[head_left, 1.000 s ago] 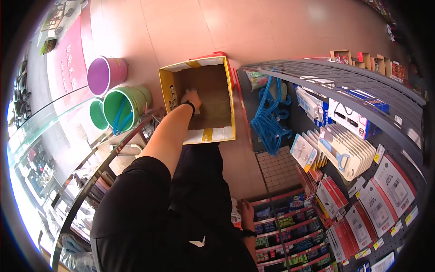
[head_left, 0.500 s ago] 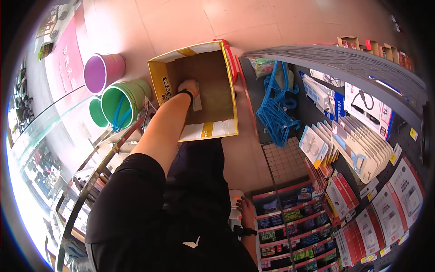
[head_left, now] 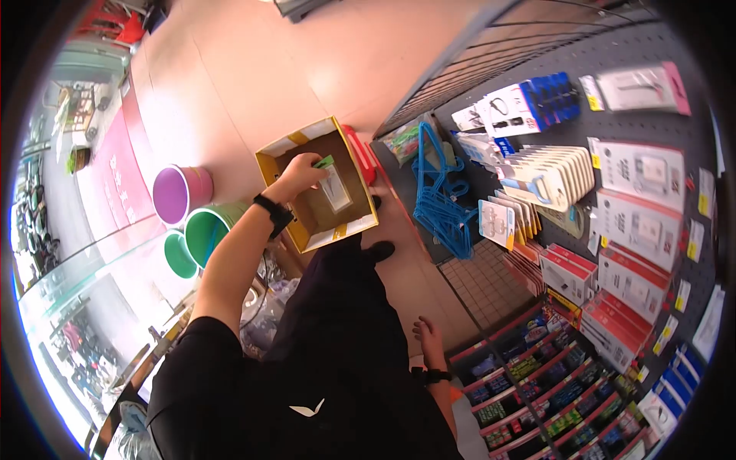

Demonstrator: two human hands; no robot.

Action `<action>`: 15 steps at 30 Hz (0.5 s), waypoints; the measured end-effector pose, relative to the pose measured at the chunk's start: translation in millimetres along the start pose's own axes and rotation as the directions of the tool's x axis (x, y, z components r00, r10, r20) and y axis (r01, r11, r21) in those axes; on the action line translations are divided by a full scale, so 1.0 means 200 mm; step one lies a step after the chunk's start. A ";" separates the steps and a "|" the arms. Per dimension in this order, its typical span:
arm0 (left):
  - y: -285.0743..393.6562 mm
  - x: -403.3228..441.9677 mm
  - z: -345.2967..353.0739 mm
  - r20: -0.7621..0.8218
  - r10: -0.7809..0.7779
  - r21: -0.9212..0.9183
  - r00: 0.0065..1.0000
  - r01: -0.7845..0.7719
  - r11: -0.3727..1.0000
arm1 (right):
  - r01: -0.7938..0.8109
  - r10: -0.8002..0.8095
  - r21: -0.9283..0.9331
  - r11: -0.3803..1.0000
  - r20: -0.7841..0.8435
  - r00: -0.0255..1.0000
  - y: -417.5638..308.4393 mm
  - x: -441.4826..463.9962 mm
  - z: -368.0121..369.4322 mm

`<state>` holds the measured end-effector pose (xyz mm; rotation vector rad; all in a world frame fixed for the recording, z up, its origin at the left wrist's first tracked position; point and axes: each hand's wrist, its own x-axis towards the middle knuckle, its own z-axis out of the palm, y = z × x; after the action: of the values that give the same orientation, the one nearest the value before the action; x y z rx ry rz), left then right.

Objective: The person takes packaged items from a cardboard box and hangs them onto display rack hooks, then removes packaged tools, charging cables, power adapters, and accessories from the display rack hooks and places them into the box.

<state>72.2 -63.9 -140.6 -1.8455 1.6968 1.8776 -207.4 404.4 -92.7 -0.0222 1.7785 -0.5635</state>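
Observation:
My left hand [head_left: 300, 175] pinches the green top edge of a flat white and clear packet [head_left: 336, 190]. The packet hangs within the opening of a yellow-edged cardboard box [head_left: 355, 228], brown inside, with white and yellow tape on its flaps. A dark band circles my left wrist. At my right side, lower down, my right hand [head_left: 428, 336] hangs with its fingers apart and nothing in it. The packet's printing is too small to read.
Purple [head_left: 182, 193] and green buckets [head_left: 222, 218] stand left of the box. Blue hangers [head_left: 441, 195] hang on the right, beside pegboard racks of carded goods [head_left: 640, 176]. Below are shelves of small packs [head_left: 529, 376]. A red object [head_left: 360, 153] lies behind the box.
My left hand has risen from deep inside the box, bringing the packet up towards the opening. My right hand has moved away from a white container. The view has turned and shifted.

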 end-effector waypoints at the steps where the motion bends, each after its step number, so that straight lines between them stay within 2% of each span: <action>1: 0.09 -0.11 -0.05 -0.024 0.017 -0.143 1.000 -0.021 0.990 | 0.025 -0.025 0.023 0.999 -0.002 1.000 -0.04 -0.01 0.01; 2: 0.19 -0.21 -0.08 -0.048 0.034 -0.284 0.998 -0.046 0.958 | 0.080 -0.080 -0.023 0.997 -0.012 0.997 -0.10 -0.03 0.02; 3: 0.29 -0.31 -0.08 -0.052 0.063 -0.266 0.997 -0.074 0.961 | 0.131 -0.133 -0.071 0.989 -0.024 0.991 -0.14 -0.04 0.03; 5: 0.47 -0.52 -0.07 -0.008 0.163 -0.624 0.987 -0.132 0.771 | 0.221 -0.221 -0.033 0.975 0.005 0.975 -0.23 -0.04 0.02; 6: 0.56 -0.63 -0.03 -0.006 0.189 -0.608 0.982 -0.154 0.779 | 0.284 -0.284 -0.016 0.959 0.038 0.958 -0.27 -0.04 0.02; 7: 0.65 -0.72 0.04 0.021 0.226 -0.690 0.974 -0.149 0.708 | 0.306 -0.306 0.007 0.952 0.023 0.952 -0.34 -0.07 0.02; 8: 0.73 -0.80 0.11 0.052 0.270 -0.765 0.962 -0.135 0.629 | 0.440 -0.442 0.038 0.897 0.049 0.896 -0.44 -0.13 0.03; 9: 0.79 -0.87 0.18 0.093 0.321 -0.774 0.942 -0.134 0.618 | 0.564 -0.568 0.065 0.823 0.063 0.821 -0.54 -0.21 0.02; 10: 0.84 -0.94 0.26 0.141 0.374 -0.782 0.917 -0.129 0.610 | 0.584 -0.587 0.079 0.808 0.024 0.809 -0.63 -0.28 0.00; 12: 0.92 -1.04 0.45 0.207 0.402 -0.849 0.892 -0.040 0.526 | 0.590 -0.630 0.231 0.773 0.182 0.755 -0.80 -0.45 -0.03; 13: 0.96 -1.09 0.54 0.274 0.426 -0.861 0.862 0.022 0.509 | 0.614 -0.653 0.244 0.750 0.134 0.745 -0.86 -0.52 -0.05; 14: 0.99 -1.14 0.63 0.343 0.445 -0.863 0.827 0.090 0.497 | 0.676 -0.733 0.309 0.669 0.119 0.670 -0.91 -0.58 -0.06; 15: 1.02 -1.18 0.72 0.368 0.477 -0.859 0.798 0.095 0.503 | 0.725 -0.801 0.368 0.582 0.105 0.589 -0.93 -0.61 -0.08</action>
<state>-87.6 95.4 117.8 -0.8702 0.7865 3.3272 -237.0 282.6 92.1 -0.6864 1.3343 -1.3930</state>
